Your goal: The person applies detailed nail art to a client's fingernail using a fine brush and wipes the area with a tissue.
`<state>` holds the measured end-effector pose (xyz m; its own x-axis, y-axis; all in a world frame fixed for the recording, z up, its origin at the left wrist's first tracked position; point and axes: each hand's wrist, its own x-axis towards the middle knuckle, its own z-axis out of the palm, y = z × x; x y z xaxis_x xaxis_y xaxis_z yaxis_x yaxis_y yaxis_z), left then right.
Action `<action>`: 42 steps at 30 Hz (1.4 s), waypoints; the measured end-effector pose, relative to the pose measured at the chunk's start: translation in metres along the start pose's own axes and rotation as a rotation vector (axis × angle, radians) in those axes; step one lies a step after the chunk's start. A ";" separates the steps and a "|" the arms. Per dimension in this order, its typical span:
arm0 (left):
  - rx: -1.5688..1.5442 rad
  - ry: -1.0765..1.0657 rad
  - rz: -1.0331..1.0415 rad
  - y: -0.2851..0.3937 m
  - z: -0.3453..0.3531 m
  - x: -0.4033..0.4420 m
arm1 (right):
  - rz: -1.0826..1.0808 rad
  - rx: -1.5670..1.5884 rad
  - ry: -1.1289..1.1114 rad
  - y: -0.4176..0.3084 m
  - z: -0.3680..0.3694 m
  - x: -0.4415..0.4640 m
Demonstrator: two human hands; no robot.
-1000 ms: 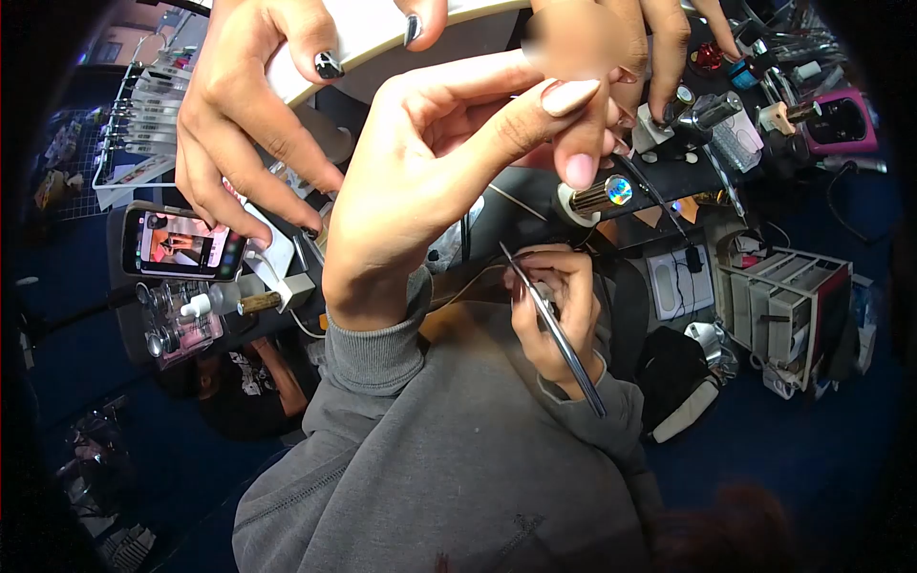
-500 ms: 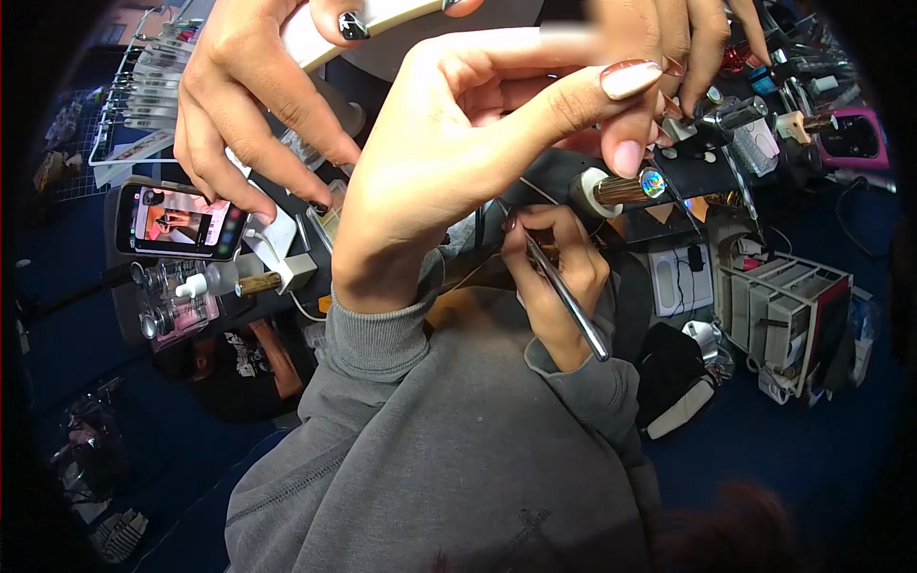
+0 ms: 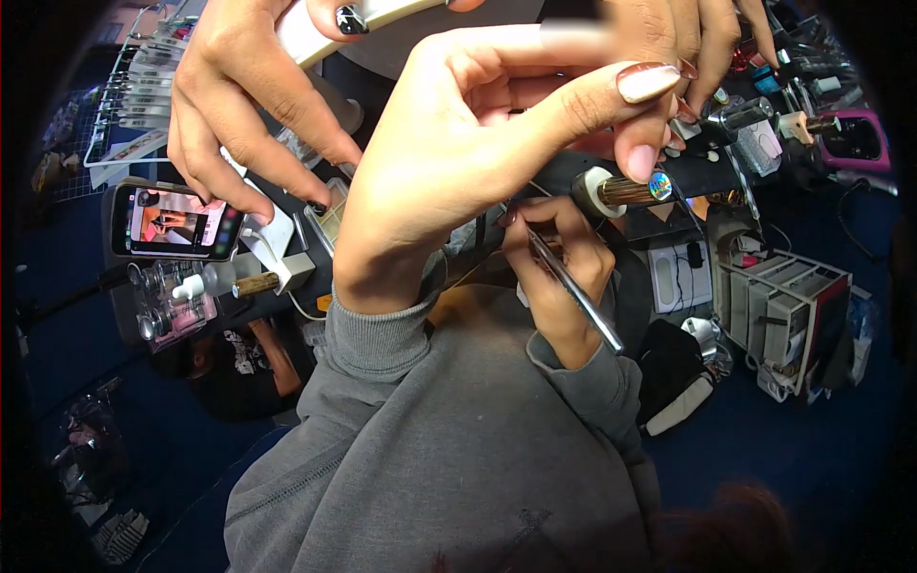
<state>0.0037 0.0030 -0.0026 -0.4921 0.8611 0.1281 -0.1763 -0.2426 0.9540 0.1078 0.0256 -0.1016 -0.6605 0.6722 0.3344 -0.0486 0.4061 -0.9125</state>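
Left end of the counter (image 3: 554, 177): I have a phone (image 3: 181, 222) with its screen lit, a pale rack (image 3: 153, 95) beyond it, a gold-capped bottle (image 3: 256, 285) close to the near edge. Another person's black-nailed hand (image 3: 253, 110) spreads over that part from the far edge, fingertips just beside the phone

Middle: left hand (image 3: 439, 158) raised above the counter. I read its grip as pinched in, thumb against a bare-nailed finger (image 3: 642, 153) of a further hand (image 3: 659, 38) coming from the far edge; its other fingertips I cannot make out

Below it, at the near edge, right hand (image 3: 564, 253): grip closed, thumb and forefinger around a slender metallic tool (image 3: 579, 296), slanted, thin end up near the left wrist, thick end down by the grey cuff

Right: white-collared bottle (image 3: 626, 190) just under the bare-nailed finger; pink device (image 3: 850, 140) at the counter's right end
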 end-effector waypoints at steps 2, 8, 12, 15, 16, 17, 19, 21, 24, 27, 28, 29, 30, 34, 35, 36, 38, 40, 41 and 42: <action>0.021 0.006 0.034 -0.002 0.000 0.000 | 0.093 0.057 -0.047 -0.004 -0.002 0.003; 0.009 0.016 -0.017 0.001 0.000 0.000 | 0.133 0.072 -0.105 -0.004 -0.003 0.006; -0.009 0.026 -0.021 0.001 0.002 0.000 | 0.121 0.095 -0.091 -0.003 -0.002 0.006; 0.001 0.033 -0.025 0.001 0.002 0.000 | 0.145 0.072 -0.120 -0.003 -0.002 0.006; -0.014 0.029 -0.016 0.000 0.002 0.000 | 0.146 0.073 -0.119 -0.004 -0.002 0.006; -0.029 0.025 -0.007 0.000 0.002 0.000 | 0.154 0.089 -0.114 -0.005 -0.002 0.006; -0.037 0.031 -0.009 0.000 0.004 0.000 | 0.161 0.105 -0.109 -0.004 -0.002 0.006; -0.044 0.037 -0.011 0.000 0.004 0.000 | 0.138 0.080 -0.116 0.001 -0.001 0.004; -0.027 0.049 -0.029 0.002 0.004 -0.001 | 0.153 0.068 -0.143 -0.004 -0.003 0.006; -0.060 0.015 -0.103 0.005 0.004 -0.001 | 0.175 0.059 -0.110 -0.003 -0.004 0.004; -0.016 -0.027 -0.095 0.002 0.002 0.000 | 0.169 0.054 -0.105 -0.005 -0.006 0.004; 0.027 -0.069 -0.086 -0.001 0.001 0.000 | 0.092 0.037 -0.049 -0.009 -0.010 0.003; 0.029 -0.077 -0.071 -0.003 0.000 0.000 | 0.015 0.018 0.008 -0.015 -0.016 0.000; 0.014 -0.135 -0.122 0.001 -0.001 0.002 | -0.062 0.252 0.050 -0.055 -0.054 -0.002; 0.008 -0.141 -0.118 0.001 -0.001 0.002 | -0.136 0.219 0.011 -0.060 -0.067 0.001; 0.011 -0.147 -0.108 0.000 -0.002 0.002 | -0.217 0.237 0.031 -0.060 -0.076 0.009; 0.002 -0.121 -0.108 -0.002 0.000 0.001 | -0.222 0.191 0.130 -0.069 -0.082 0.021; 0.009 -0.086 -0.109 -0.001 0.004 -0.002 | -0.406 0.032 0.091 -0.067 -0.084 0.038; 0.020 -0.044 -0.109 -0.001 0.005 -0.003 | -0.498 -0.023 0.058 -0.067 -0.084 0.045; 0.018 -0.042 -0.109 -0.002 0.005 -0.002 | -0.498 -0.023 0.056 -0.067 -0.083 0.052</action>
<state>0.0096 0.0036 -0.0033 -0.4344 0.9001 0.0344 -0.2108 -0.1387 0.9676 0.1388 0.0844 -0.0039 -0.5199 0.4254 0.7408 -0.3304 0.6996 -0.6336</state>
